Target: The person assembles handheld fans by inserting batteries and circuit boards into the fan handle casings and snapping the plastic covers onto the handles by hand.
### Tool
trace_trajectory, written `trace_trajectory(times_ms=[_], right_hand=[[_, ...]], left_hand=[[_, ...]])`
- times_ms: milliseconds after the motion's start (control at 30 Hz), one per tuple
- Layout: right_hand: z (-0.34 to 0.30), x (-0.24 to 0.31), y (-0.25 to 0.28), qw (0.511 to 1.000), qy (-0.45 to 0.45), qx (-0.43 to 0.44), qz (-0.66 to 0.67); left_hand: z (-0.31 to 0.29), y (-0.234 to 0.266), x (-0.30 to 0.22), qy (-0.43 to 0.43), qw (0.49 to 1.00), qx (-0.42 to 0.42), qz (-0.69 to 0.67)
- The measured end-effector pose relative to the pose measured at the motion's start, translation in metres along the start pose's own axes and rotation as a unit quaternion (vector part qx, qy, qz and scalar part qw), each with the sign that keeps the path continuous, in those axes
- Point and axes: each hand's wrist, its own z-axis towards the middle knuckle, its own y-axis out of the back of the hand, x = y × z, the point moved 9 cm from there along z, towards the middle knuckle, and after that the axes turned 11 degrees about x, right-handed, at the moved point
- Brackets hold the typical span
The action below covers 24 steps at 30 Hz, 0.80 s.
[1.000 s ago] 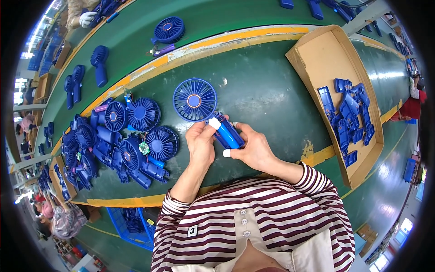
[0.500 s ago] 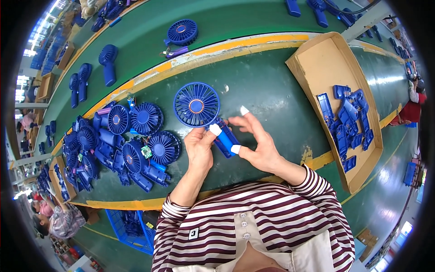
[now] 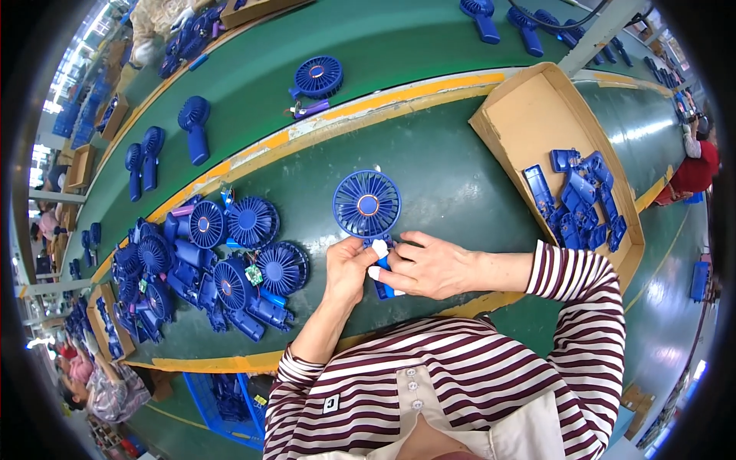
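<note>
A blue handheld fan (image 3: 366, 184) with a round grille lies before me, its head pointing away and its handle toward me. My left hand (image 3: 346, 272) is closed on the top of the handle, just below the grille, the thumb in a white fingertip cover. From the right, my right hand (image 3: 435, 266) closes over the handle with bent fingers, its covered thumb against the near side. Between the hands shows part of a bright blue cylindrical battery (image 3: 385, 263) in the handle. My fingers hide most of the handle.
At left lies a pile of fans and parts (image 3: 230, 261), some with bare circuit boards. A cardboard tray (image 3: 529, 107) at right holds blue casing pieces (image 3: 583, 195). Beyond the yellow edge, a green conveyor (image 3: 245, 84) carries more fans. A blue crate (image 3: 201, 395) stands below the table edge.
My right hand has come in from spread fingers to close over the handle. The fan now sits slightly nearer, its handle pointing more straight toward me. The whole view has shifted a little.
</note>
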Motion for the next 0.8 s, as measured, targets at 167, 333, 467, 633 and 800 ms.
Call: trace_trajectory(times_ms=[167, 333, 467, 633, 800], right_hand=[[0.025, -0.023, -0.004, 0.974, -0.022, 0.119, 0.193], [0.07, -0.19, 0.039, 0.902, -0.382, -0.061, 0.193], [0.091, -0.295, 0.018, 0.849, -0.507, -0.109, 0.101], [0.13, -0.312, -0.023, 0.837, -0.526, 0.018, 0.151], [0.093, -0.288, -0.002, 0.811, -0.476, -0.189, 0.282]], left_hand=[[-0.002, 0.016, 0.001, 0.028, 0.999, -0.027, -0.028], [-0.006, 0.014, -0.003, 0.044, 0.996, -0.003, -0.072], [-0.007, 0.004, 0.011, 0.054, 0.996, 0.024, -0.068], [-0.016, 0.012, 0.013, 0.064, 0.994, 0.019, -0.088], [-0.005, -0.001, 0.009, 0.089, 0.988, 0.056, -0.11]])
